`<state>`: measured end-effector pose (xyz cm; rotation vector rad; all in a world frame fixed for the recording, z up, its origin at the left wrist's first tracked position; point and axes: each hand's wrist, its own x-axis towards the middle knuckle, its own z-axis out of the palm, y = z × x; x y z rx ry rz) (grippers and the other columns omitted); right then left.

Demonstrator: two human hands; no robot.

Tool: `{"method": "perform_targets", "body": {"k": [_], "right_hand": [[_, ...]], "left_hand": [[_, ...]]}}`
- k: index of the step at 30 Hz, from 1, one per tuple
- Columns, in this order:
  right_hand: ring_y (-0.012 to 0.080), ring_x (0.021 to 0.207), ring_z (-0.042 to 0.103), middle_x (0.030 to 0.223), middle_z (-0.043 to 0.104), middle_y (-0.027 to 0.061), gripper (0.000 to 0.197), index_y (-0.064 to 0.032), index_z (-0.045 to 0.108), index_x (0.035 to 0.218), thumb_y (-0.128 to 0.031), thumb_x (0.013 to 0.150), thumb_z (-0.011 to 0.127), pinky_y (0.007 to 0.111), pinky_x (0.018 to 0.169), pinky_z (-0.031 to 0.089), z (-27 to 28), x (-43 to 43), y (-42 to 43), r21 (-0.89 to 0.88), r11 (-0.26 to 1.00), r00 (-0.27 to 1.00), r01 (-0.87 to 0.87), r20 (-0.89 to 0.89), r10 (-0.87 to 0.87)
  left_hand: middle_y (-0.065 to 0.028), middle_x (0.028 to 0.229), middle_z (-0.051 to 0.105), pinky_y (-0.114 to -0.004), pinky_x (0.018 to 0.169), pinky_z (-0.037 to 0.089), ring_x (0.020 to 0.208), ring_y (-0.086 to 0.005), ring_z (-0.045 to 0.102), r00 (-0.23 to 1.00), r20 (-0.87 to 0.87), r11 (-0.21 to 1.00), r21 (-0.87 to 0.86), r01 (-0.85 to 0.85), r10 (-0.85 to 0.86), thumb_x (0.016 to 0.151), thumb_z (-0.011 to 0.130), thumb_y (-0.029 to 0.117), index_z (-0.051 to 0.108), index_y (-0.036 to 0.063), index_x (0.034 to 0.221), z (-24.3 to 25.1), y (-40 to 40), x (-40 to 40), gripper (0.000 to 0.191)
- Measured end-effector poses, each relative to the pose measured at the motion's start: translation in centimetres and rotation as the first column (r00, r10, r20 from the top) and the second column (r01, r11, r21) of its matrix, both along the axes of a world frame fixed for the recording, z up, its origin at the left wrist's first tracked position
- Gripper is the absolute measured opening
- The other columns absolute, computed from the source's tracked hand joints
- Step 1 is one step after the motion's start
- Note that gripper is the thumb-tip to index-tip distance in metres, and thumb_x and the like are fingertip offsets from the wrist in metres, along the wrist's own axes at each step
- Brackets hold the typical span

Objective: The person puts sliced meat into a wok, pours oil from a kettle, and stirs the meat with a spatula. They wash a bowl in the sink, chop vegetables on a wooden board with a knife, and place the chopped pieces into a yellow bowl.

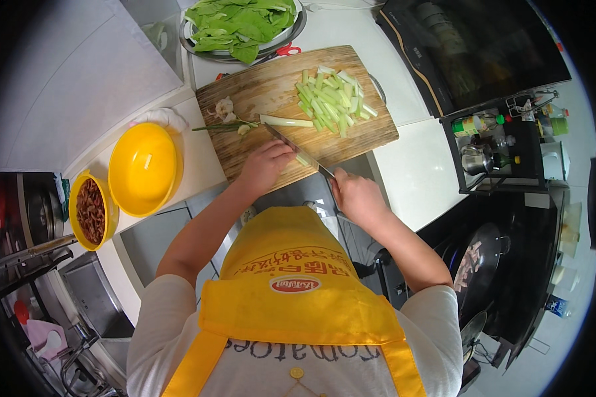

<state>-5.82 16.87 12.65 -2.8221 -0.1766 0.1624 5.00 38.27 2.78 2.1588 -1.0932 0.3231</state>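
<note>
My right hand (pixel 358 197) grips the handle of a kitchen knife (pixel 298 150), its blade slanting to the upper left across a wooden cutting board (pixel 258 94). Against the blade, the curled fingers of my left hand (pixel 267 166) hold down a pale green vegetable stalk (pixel 303 159), mostly hidden by hand and knife. Another stalk (pixel 285 121) lies just beyond the knife tip. Cut stalk pieces (pixel 335 101) are heaped on the board's right half. At its left are a garlic bulb (pixel 224 107), a loose clove (pixel 243 129) and thin green stems (pixel 218 127).
Leafy greens (pixel 243 25) fill a plate behind the board, beside red-handled scissors (pixel 289 49). Left stand a yellow bowl (pixel 141 183) holding one pale piece and a yellow container of sliced meat (pixel 91 213). A microwave (pixel 477 49) is far right; a wok (pixel 489 253) holds meat below it.
</note>
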Motion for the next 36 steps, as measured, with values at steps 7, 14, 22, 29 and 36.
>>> {"method": "perform_targets", "body": {"k": [7,14,22,29,36], "right_hand": [[0.0379,0.062,0.065,0.069,0.065,0.0194,0.013,-0.0018,0.054,0.086,-0.014,0.088,0.056,0.049,0.058,0.053,-0.5,2.5,2.2,0.015,0.999,0.997,0.028,-0.071,-0.027],[0.0398,0.065,0.065,0.071,0.065,0.0198,0.018,-0.0033,0.054,0.086,-0.020,0.092,0.055,0.049,0.060,0.053,-3.5,4.0,3.6,0.127,0.986,0.982,0.104,0.142,-0.122],[0.0410,0.064,0.063,0.070,0.064,0.0201,0.021,-0.0056,0.055,0.084,-0.024,0.093,0.058,0.049,0.057,0.051,-1.9,2.7,1.2,0.308,0.904,0.885,0.297,0.265,-0.382],[0.0372,0.059,0.064,0.069,0.065,0.0181,0.020,-0.0045,0.055,0.082,-0.021,0.093,0.058,0.047,0.051,0.051,-0.2,-0.7,1.2,0.058,0.969,0.959,0.239,0.140,-0.245],[0.0405,0.055,0.061,0.062,0.060,0.0195,0.023,-0.0032,0.050,0.080,-0.020,0.093,0.059,0.049,0.050,0.050,0.2,-3.8,1.3,0.035,0.985,0.965,0.171,0.197,-0.174]], "left_hand": [[-0.0074,0.100,0.069,-0.035,0.083,0.055,0.100,-0.0268,0.064,0.998,-0.050,0.996,-0.084,0.036,-0.041,0.077,0.067,0.003,0.072,0.0063,0.095,-0.4,0.1,0.0,0.018],[-0.0043,0.103,0.065,-0.034,0.087,0.051,0.104,-0.0244,0.060,0.996,-0.058,0.998,0.005,0.062,-0.061,0.075,0.067,0.006,0.068,0.0068,0.091,-0.1,0.4,0.6,0.017],[-0.0070,0.102,0.063,-0.045,0.090,0.045,0.106,-0.0297,0.056,0.991,-0.030,0.988,0.079,0.136,-0.134,0.068,0.077,0.014,0.062,0.0059,0.090,2.6,-0.4,3.9,0.028],[-0.0077,0.103,0.064,-0.043,0.084,0.048,0.098,-0.0306,0.059,0.997,-0.071,1.000,0.001,-0.011,0.011,0.074,0.073,0.010,0.062,0.0037,0.085,1.6,-0.2,0.3,0.016],[-0.0082,0.098,0.064,-0.042,0.081,0.049,0.093,-0.0308,0.059,1.000,-0.017,0.999,-0.046,-0.028,0.027,0.077,0.070,0.008,0.063,0.0048,0.085,0.7,0.1,0.7,0.011]]}}
